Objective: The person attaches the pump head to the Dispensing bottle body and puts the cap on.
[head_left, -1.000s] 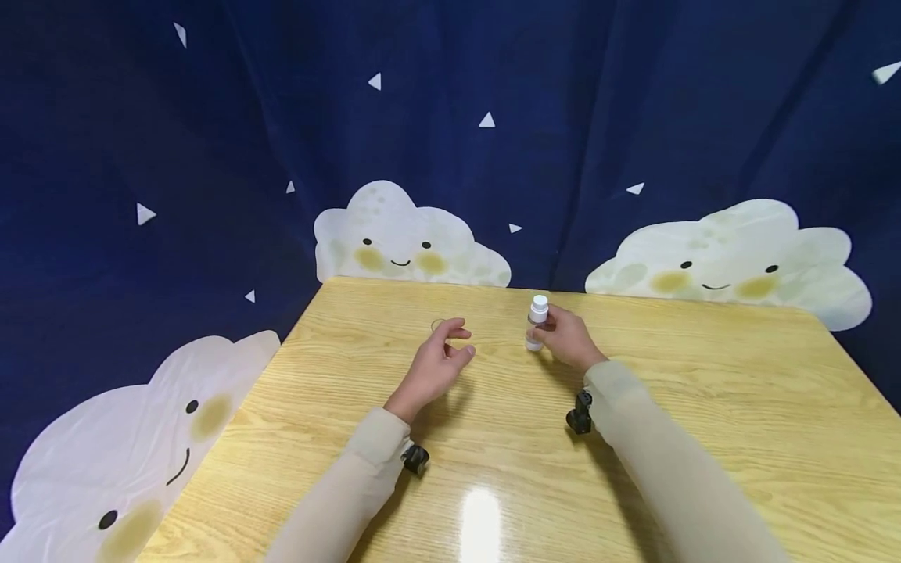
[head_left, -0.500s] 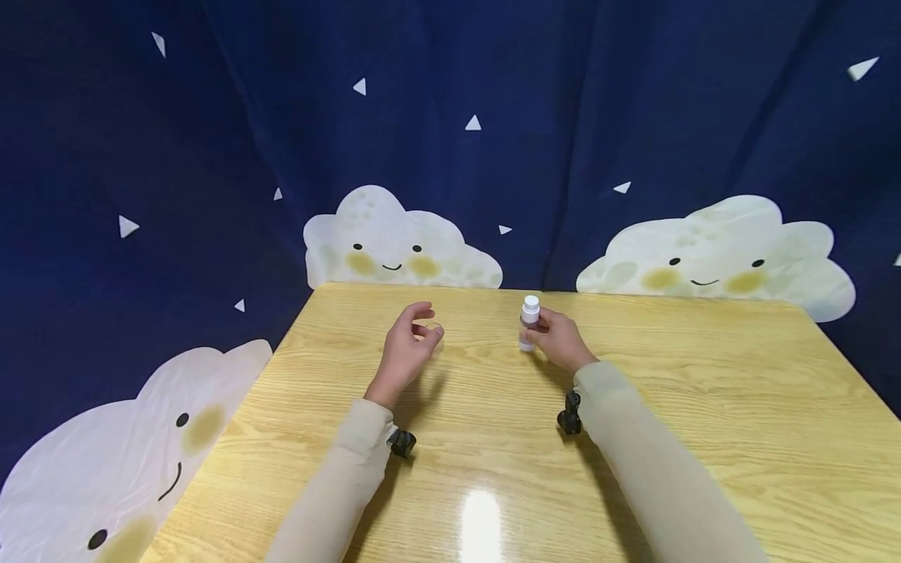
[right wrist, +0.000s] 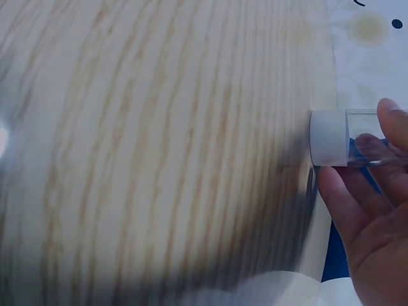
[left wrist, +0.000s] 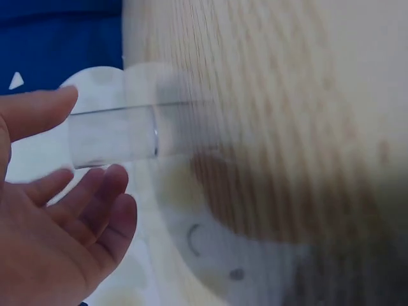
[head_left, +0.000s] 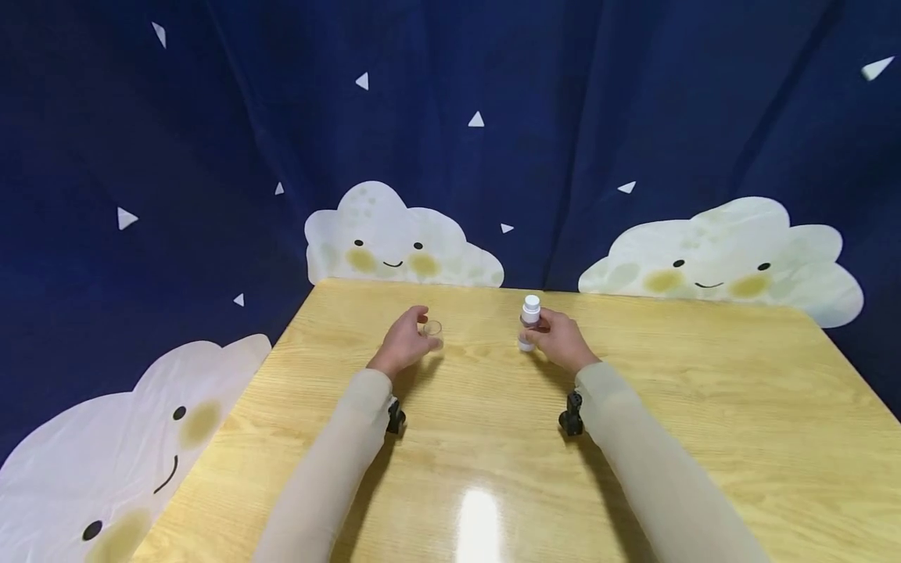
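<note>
A small clear glass [head_left: 433, 332] stands upright toward the back of the table. My left hand [head_left: 406, 342] is around its near left side. In the left wrist view, the thumb lies on one side of the clear glass [left wrist: 115, 134] and the relaxed fingers on the other, with a slight gap visible. Farther right, my right hand [head_left: 561, 342] grips a small bottle [head_left: 531, 313] with a white cap, a clear middle and a white bottom. The right wrist view has thumb and fingers around the clear part, beside the bottle's white end [right wrist: 328, 139].
The wooden table [head_left: 486, 422] reaches back to a dark blue curtain [head_left: 422, 102] printed with smiling clouds. Small black cameras [head_left: 572, 416] sit at both wrists. A bright light reflection shows near the front.
My left hand has moved left and come down around the clear glass, its fingers now partly behind it. My right hand stays in place, holding the bottle.
</note>
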A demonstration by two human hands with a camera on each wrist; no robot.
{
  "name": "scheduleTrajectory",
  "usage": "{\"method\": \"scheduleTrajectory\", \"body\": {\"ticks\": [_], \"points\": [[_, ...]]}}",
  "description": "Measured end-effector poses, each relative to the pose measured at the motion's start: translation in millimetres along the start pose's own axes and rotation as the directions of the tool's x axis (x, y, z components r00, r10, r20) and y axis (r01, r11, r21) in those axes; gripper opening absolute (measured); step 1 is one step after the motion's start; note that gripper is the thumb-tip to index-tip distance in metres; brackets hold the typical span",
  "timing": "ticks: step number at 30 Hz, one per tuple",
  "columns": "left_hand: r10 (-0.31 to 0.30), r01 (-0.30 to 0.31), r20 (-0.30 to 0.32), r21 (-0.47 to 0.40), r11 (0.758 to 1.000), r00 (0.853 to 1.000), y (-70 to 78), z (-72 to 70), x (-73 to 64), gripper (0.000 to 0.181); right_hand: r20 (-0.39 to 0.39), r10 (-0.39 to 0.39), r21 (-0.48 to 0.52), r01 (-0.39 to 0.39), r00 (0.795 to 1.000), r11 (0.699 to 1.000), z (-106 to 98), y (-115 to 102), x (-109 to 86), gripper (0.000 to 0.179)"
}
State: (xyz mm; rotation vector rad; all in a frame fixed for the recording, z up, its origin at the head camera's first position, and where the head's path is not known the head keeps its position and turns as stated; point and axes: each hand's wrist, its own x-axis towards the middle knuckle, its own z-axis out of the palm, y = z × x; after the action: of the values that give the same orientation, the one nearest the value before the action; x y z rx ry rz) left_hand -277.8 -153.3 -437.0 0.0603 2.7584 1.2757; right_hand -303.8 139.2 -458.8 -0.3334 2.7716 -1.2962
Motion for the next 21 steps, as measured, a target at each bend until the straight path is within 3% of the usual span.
{"method": "scheduleTrajectory", "body": {"ticks": [7,11,16,21], "points": [[0.000,-0.007,0.082,0.078,0.997,0.997,-2.7,1.9,9.3,0.045,-0.017,-0.020,-0.007,0.020,1.000,1.000,0.3,0.6,-1.3,0.043],[-0.006,-0.002,0.113,0.075,0.997,0.994,-6.4,3.9,10.6,0.037,-0.012,-0.014,-0.003,0.014,1.000,1.000,2.0,-1.5,-3.1,0.042],[-0.018,0.013,0.073,0.062,0.998,0.997,-9.5,5.0,10.6,0.040,-0.001,-0.004,-0.014,0.004,1.000,1.000,2.8,-4.3,-2.3,0.042],[0.021,-0.023,0.030,0.074,0.997,0.999,-6.3,9.6,14.7,0.040,-0.003,0.003,-0.028,-0.003,1.000,1.000,-2.2,-2.0,-1.9,0.042]]}}
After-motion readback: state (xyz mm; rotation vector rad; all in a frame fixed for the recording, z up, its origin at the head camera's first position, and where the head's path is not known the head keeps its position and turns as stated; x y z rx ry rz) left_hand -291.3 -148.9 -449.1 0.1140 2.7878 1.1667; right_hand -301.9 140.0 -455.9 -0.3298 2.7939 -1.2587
